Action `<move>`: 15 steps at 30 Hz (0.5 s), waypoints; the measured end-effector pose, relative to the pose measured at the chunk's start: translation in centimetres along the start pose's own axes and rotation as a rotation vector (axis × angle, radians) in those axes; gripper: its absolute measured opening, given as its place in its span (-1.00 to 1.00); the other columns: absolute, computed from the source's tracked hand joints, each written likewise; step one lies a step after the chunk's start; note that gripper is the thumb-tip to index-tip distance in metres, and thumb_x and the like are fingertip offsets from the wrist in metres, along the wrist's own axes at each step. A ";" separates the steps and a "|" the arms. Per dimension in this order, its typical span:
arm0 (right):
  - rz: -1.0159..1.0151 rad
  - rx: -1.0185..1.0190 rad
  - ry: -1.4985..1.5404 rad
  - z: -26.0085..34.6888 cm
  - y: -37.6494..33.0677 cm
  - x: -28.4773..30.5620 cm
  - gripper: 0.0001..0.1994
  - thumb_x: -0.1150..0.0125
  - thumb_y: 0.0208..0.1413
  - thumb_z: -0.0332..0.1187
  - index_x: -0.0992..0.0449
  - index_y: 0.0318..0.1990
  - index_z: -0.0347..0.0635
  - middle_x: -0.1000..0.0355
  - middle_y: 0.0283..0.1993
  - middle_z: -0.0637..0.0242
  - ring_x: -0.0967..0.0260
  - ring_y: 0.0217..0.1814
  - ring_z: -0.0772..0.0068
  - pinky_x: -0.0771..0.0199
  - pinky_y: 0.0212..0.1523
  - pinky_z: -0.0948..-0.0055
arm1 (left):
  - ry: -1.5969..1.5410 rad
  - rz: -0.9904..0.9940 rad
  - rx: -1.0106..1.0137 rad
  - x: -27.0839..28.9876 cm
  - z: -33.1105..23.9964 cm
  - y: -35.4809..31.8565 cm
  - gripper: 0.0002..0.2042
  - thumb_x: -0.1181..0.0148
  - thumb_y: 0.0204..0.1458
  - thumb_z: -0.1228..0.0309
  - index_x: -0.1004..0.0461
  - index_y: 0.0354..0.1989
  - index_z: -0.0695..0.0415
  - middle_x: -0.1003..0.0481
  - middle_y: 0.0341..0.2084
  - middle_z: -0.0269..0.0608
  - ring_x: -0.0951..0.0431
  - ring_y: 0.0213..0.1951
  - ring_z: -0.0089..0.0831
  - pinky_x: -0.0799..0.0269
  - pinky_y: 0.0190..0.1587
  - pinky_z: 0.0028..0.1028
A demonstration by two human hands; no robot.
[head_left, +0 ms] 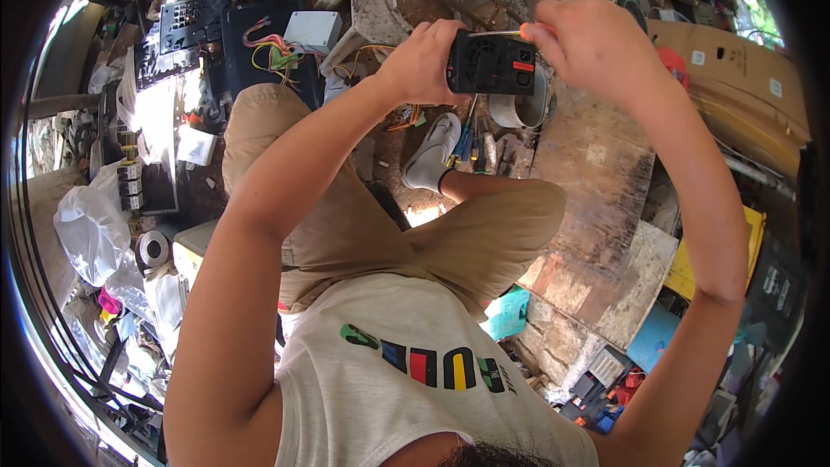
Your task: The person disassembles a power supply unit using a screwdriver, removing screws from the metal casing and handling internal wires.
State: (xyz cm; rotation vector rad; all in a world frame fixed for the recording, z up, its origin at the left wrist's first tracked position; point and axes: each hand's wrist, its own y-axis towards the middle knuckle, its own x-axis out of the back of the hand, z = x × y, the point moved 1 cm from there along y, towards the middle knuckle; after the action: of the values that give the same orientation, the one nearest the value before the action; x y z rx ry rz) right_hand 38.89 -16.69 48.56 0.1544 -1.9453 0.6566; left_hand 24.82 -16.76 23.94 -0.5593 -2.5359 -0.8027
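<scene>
A black computer power supply [489,67] is held up in front of me, with its fan grille and power socket turned toward me. My left hand [423,60] grips its left end, the fingers wrapped round the casing. At its upper right is my right hand [586,41], closed round a screwdriver [524,32] with an orange handle. The thin metal shaft runs leftward along the top edge of the power supply. Whether its tip touches a screw I cannot tell. Most of the handle is hidden in my fingers.
Several screwdrivers and hand tools [481,145] lie below the power supply beside a round metal ring [523,104]. To the left is a light grey power supply [313,31] with coloured cables [275,54]. Worn wooden boards [588,199] and a cardboard box [735,78] are on the right.
</scene>
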 end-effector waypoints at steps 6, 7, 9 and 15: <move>-0.312 0.116 0.275 -0.1 -1.1 -0.7 -0.82 -0.27 0.13 -0.33 -0.49 -0.20 -0.20 -0.48 -0.16 0.17 -0.51 -0.14 0.01 -0.54 -0.16 0.15 | 0.008 0.014 0.023 0.0 -0.3 0.1 -0.06 -0.58 -0.39 0.10 -0.24 0.22 0.20 -0.40 0.02 0.04 -0.42 0.07 0.08 -0.37 0.18 -0.13; -0.269 0.053 0.240 0.2 -1.0 -0.7 -0.83 -0.28 0.12 -0.34 -0.49 -0.19 -0.19 -0.47 -0.15 0.18 -0.50 -0.13 0.02 -0.53 -0.16 0.16 | 0.014 0.016 0.025 0.0 -0.2 0.0 -0.06 -0.59 -0.39 0.10 -0.24 0.22 0.20 -0.40 0.02 0.04 -0.42 0.07 0.08 -0.37 0.18 -0.13; 0.007 -0.135 0.089 1.2 -0.8 0.1 -0.83 -0.29 0.10 -0.37 -0.49 -0.19 -0.18 -0.42 -0.10 0.22 -0.48 -0.09 0.04 -0.51 -0.14 0.18 | 0.027 0.019 0.029 0.1 0.0 -0.1 -0.05 -0.59 -0.39 0.09 -0.24 0.22 0.20 -0.40 0.02 0.03 -0.42 0.07 0.08 -0.37 0.18 -0.13; -0.403 0.219 0.428 -0.1 -1.6 -1.0 -0.81 -0.29 0.08 -0.38 -0.49 -0.17 -0.18 -0.42 -0.18 0.21 -0.49 -0.16 0.04 -0.50 -0.21 0.15 | 0.007 0.020 0.003 -0.1 -0.1 0.1 -0.04 -0.60 -0.40 0.09 -0.23 0.22 0.21 -0.40 0.02 0.03 -0.42 0.08 0.08 -0.37 0.19 -0.13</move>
State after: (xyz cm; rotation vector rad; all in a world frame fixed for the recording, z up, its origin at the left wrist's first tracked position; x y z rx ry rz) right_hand 40.02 -18.18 48.35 0.4877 -1.3756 0.5737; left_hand 25.03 -16.76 23.99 -0.5786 -2.5211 -0.7919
